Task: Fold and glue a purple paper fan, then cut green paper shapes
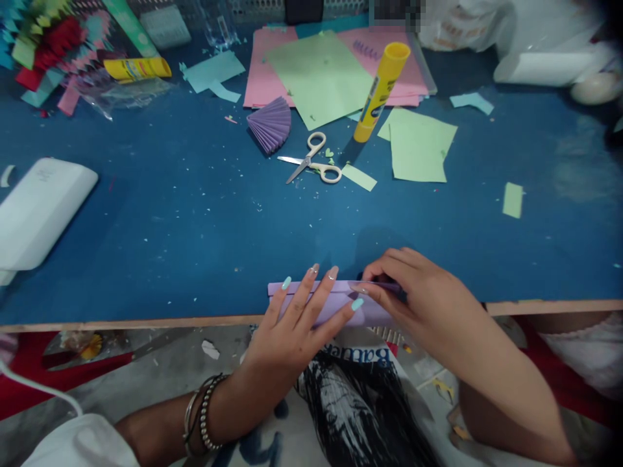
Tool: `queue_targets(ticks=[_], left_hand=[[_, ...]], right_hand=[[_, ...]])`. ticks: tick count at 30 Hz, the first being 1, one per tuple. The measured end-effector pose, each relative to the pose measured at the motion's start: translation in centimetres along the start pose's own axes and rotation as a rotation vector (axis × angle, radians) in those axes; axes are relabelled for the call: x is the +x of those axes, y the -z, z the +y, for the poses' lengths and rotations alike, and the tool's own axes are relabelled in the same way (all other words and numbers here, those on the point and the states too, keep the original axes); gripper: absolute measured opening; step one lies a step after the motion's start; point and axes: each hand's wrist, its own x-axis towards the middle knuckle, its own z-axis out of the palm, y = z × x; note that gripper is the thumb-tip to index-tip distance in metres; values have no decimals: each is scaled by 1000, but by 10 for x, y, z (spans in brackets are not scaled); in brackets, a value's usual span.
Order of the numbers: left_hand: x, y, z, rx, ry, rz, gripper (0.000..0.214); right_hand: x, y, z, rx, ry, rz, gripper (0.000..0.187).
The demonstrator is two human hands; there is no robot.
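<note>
A folded strip of lilac paper (374,314) lies at the near edge of the blue table (195,227). My left hand (296,318) rests flat on the strip's left part, fingers stretched out and apart. My right hand (413,295) is curled over the strip's right end, its fingertips pinching the top fold of the paper.
Behind the strip lie white-handled scissors (314,161), a pleated lilac paper fan (271,123), a yellow glue stick (379,87) standing tilted, green (321,74) and pink (272,65) sheets, and green scraps (421,146). A white device (39,211) sits at the left. Another glue stick (137,67) and colourful pleated paper (48,45) are at the far left.
</note>
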Motion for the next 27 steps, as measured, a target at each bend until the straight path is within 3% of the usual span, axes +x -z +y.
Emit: queue_targets(ticks=[17,27], left_hand=[[6,9,-1,71,10,-15,41],[5,6,-1,65,-1,-27,45]], right_hand=[[6,5,3,68,-42,-46,16],[9,6,0,-178,85,-88,37]])
